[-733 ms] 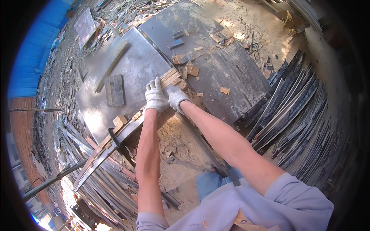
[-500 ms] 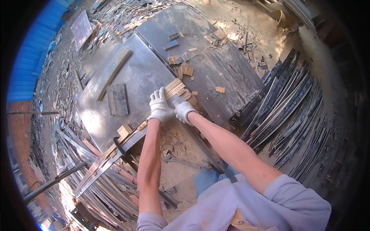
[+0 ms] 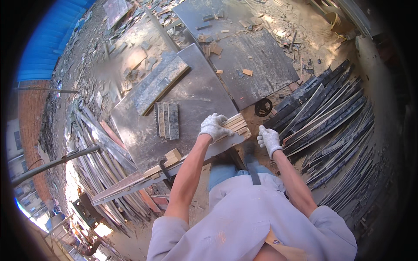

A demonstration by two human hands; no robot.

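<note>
My left hand (image 3: 213, 127), in a pale knit glove, is closed around the left end of a small stack of light wooden strips (image 3: 237, 124). The strips lie at the right end of a long rail (image 3: 204, 153) along the near edge of a dark metal table panel (image 3: 200, 93). To the right of the strips, past the panel's corner, my gloved right hand (image 3: 269, 140) hangs in the air. Its fingers are curled with nothing visible in them, and it touches neither strips nor panel.
Dark-edged strips (image 3: 167, 121) and a long board (image 3: 161, 82) lie on the panel. Across a narrow gap is a second panel (image 3: 257, 65) with wood scraps. Long slats are heaped at right (image 3: 331, 113) and left (image 3: 93, 139). A black handwheel (image 3: 263, 107) sits below the second panel.
The left panel, with its rail and strips, has slid nearer to me past the second panel. My right hand has left the strips and moved right. My left hand remains at them.
</note>
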